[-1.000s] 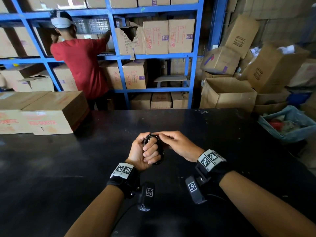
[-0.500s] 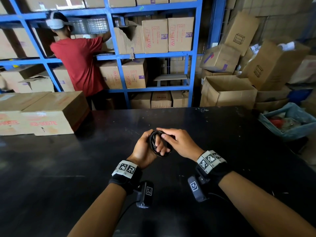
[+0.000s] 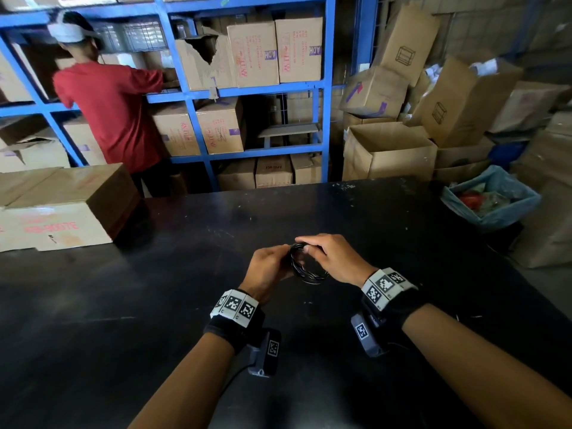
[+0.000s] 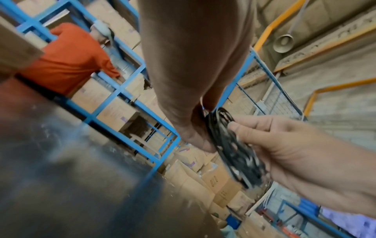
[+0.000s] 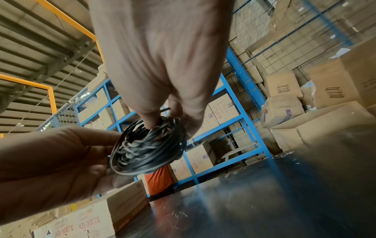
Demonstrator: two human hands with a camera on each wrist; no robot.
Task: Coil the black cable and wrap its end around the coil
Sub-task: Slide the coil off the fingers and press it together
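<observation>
The black cable (image 3: 305,267) is wound into a small round coil (image 5: 146,147) and held above the black table (image 3: 154,305), between both hands. My left hand (image 3: 272,261) grips the coil's left side with curled fingers. My right hand (image 3: 325,255) pinches the coil's top with thumb and fingertips (image 5: 150,122). A short cable end (image 5: 164,109) sticks out between the right fingers. In the left wrist view the coil (image 4: 231,145) shows edge-on, tilted, with the right hand (image 4: 295,145) behind it.
A cardboard box (image 3: 62,212) lies on the table's far left. A person in a red shirt (image 3: 114,113) stands at the blue shelving (image 3: 198,94) behind the table. Stacked cartons (image 3: 402,119) and a blue-lined bin (image 3: 492,199) stand to the right.
The coil has tipped from upright in my left fist to lying flatter between both hands. My right hand shifted from the coil's side onto its top; both hands moved slightly right.
</observation>
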